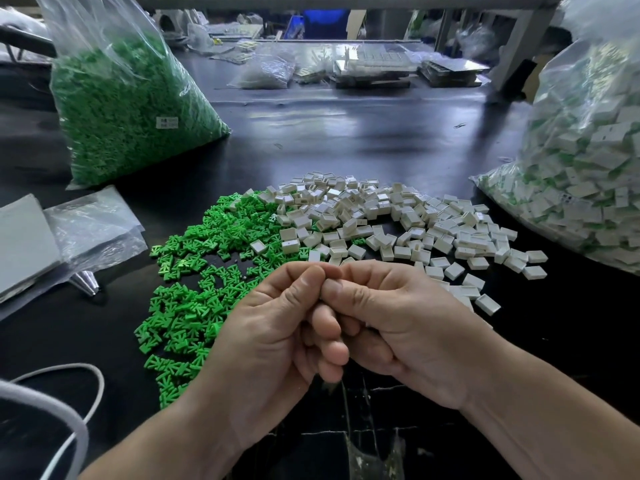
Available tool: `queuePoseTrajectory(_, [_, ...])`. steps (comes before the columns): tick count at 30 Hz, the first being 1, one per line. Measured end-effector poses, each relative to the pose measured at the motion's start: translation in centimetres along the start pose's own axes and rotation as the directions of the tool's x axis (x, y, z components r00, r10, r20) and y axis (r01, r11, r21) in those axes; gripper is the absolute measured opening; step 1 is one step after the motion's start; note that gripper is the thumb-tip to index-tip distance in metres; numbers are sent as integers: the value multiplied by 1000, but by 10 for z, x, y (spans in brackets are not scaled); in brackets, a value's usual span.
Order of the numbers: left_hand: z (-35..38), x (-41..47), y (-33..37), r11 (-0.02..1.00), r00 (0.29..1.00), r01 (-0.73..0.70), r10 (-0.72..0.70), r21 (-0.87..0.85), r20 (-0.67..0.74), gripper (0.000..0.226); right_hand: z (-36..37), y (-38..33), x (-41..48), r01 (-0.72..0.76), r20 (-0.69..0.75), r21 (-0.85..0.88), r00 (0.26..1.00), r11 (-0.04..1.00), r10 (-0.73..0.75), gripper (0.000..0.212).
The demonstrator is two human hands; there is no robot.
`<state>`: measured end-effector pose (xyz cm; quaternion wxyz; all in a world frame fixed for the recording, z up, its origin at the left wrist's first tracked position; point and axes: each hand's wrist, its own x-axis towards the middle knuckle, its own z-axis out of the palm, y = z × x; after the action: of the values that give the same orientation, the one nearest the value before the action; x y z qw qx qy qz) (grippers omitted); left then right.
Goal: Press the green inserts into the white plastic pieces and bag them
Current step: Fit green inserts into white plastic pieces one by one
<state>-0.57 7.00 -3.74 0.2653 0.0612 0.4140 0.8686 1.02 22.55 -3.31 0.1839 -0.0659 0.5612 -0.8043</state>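
Green inserts (194, 271) lie heaped on the bench (346, 133), just beside the white plastic pieces (398, 220). Left hand (273, 334) and right hand (401, 323) meet knuckle to knuckle, each grip curled tight. I cannot tell what they hold. Pressed askew, an insert might jam, or spring loose among the heaps.

Two bare hands & forearms are all that shows of the person. L hand (277, 334) & R hand (408, 327): broad, w/ thick fingers & deep creases across knuckles & thumb joints. Nails, where visible, cut short. L forearm (156, 441) & R forearm (540, 410) bare from wrist to frame edge. Faint tendon ridges on back of R hand; finer skin detail too blurred to tell.
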Motion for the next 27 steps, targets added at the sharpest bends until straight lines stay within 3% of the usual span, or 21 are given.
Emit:
queuePoseTrajectory(2, [2,-1,0,1000,1000,-7,7,1,-4,15,1,1,0,10,-7,8,1000,1000,-10,16])
queuePoseTrajectory(5, [3,-1,0,999,999,-47,47,17,1,18,-1,2,1,18,-2,7,1000,1000,-18,32])
queuePoseTrajectory(10, [-3,0,6,993,992,-92,86,71,90,18,-3,1,2,34,35,5,999,999,-35,32])
queuePoseTrajectory(13, [-9,1,10,964,983,-157,132,216,128,20,-4,0,3,44,36,-19,998,999,-43,31])
queuePoseTrajectory(16, [-15,2,11,870,967,-242,250,429,38,13,-8,0,5,24,13,98,1000,995,-26,15])
queuePoseTrajectory(19, [-22,5,17,686,904,-267,421,676,-70,11,-18,-2,6,44,71,411,994,911,-80,18])
queuePoseTrajectory(21, [-30,6,19,468,859,-196,506,862,-79,15,-25,-6,7,76,8,486,996,871,-91,27])
queuePoseTrajectory(23, [-36,7,20,189,855,-95,518,977,-17,10,-31,-9,9,89,-90,424,994,901,-56,28])
queuePoseTrajectory(25, [-37,7,16,-72,887,-31,457,997,60,23,-34,-11,8,65,-178,175,983,982,-33,18])
queuePoseTrajectory(26, [-36,7,14,-170,909,-12,410,985,82,31,-33,-9,7,48,-234,-97,970,994,-70,15])
queuePoseTrajectory(27, [-34,7,12,-244,923,7,375,970,88,38,-31,-7,6,7,-282,-446,948,895,-147,13])
